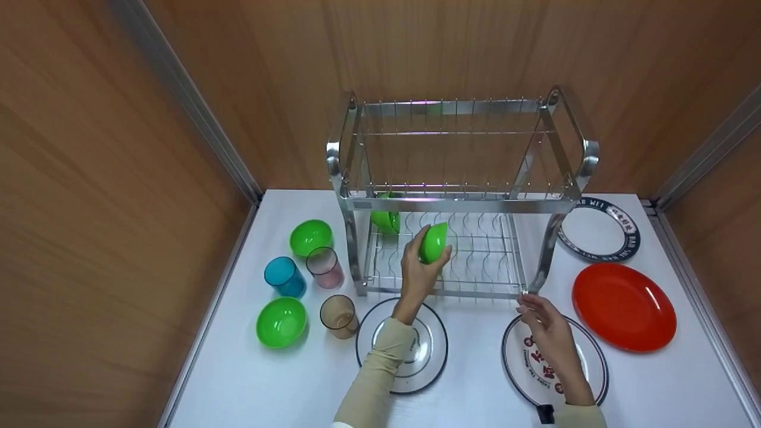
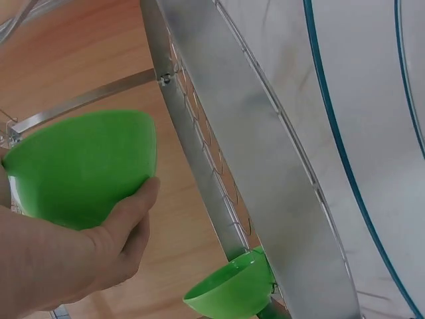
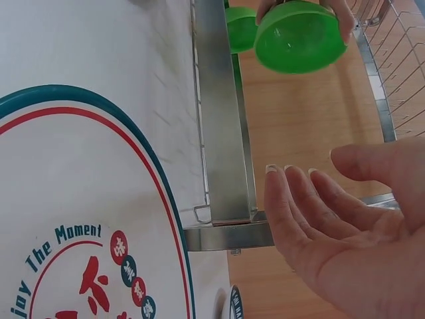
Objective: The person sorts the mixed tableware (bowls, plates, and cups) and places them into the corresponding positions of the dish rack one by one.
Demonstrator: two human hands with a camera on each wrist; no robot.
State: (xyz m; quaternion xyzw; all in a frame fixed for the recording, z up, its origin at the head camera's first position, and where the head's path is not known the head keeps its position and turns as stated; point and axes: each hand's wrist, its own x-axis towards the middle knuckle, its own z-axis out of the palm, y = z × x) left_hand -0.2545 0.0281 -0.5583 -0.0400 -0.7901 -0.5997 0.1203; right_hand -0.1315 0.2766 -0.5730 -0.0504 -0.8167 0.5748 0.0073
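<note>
My left hand (image 1: 418, 274) pinches a green bowl (image 1: 434, 242) between thumb and fingers, tipped on its side over the lower tier of the metal dish rack (image 1: 452, 205). The left wrist view shows this bowl (image 2: 86, 166) from its rounded outside, with the thumb against it. Another green bowl (image 1: 386, 222) stands on edge at the left end of the lower tier. My right hand (image 1: 552, 336) is by the rack's front right foot, above a white plate with red lettering (image 1: 523, 365). Its fingers are loosely bent and hold nothing in the right wrist view.
Left of the rack stand two green bowls (image 1: 281, 322), a blue cup (image 1: 285, 278), a pinkish cup (image 1: 325, 269) and a brown cup (image 1: 339, 318). A dark-rimmed plate (image 1: 425, 374) lies beneath my left forearm. To the right are a red plate (image 1: 624, 306) and a white plate with patterned rim (image 1: 594, 232).
</note>
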